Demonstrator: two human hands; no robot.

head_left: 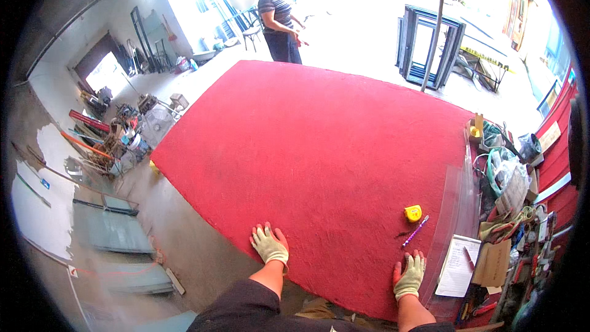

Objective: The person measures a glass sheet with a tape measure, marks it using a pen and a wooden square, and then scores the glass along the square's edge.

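Note:
Both my hands wear pale gloves with reddish fingertips and rest on a large red-covered table [319,141]. Near the table's front edge, my left hand [270,244] lies flat with its fingers apart, holding nothing. Farther right, my right hand [409,275] also lies on the red cover, fingers spread and nothing in them. Just beyond it is a purple patterned pen-like tool [416,231], and past that a yellow tape measure [413,213]. To the right of my right hand, a notepad [455,270] with handwriting carries a dark pen [469,258].
Clear flat strips [452,209] line the table's right side. Beyond them a cluttered bench holds bags, pliers and a cardboard piece [491,263]. Glass sheets [114,230] stand at left, near a fan [157,122]. Dark window frames [430,46] and a person [279,18] are behind the table.

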